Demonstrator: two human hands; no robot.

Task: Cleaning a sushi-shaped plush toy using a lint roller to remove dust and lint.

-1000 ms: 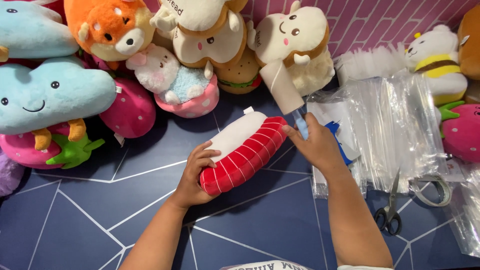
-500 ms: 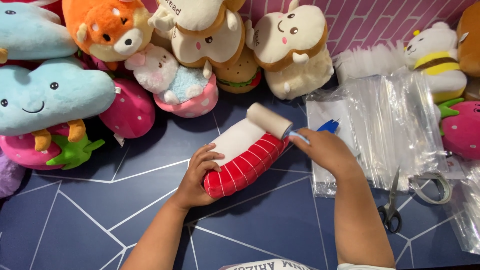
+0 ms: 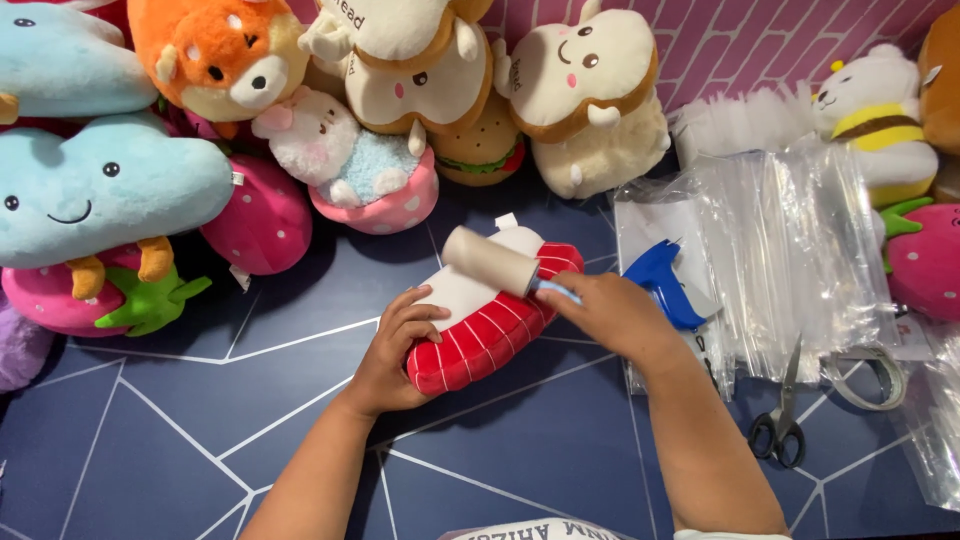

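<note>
A dark navy counter [image 3: 200,440] fills the lower part of the view, crossed by thin white lines that meet in angular, geometric shapes. Behind it, at the top right, stands a wall [image 3: 760,40] of pink bricks with pale joints. The light is bright and even, throwing only soft shadows on the navy surface. Plush toys [image 3: 400,90] crowd along the far edge against the wall, and a stack of clear plastic bags [image 3: 790,250] lies at the right, beside a pair of scissors [image 3: 782,420].
</note>
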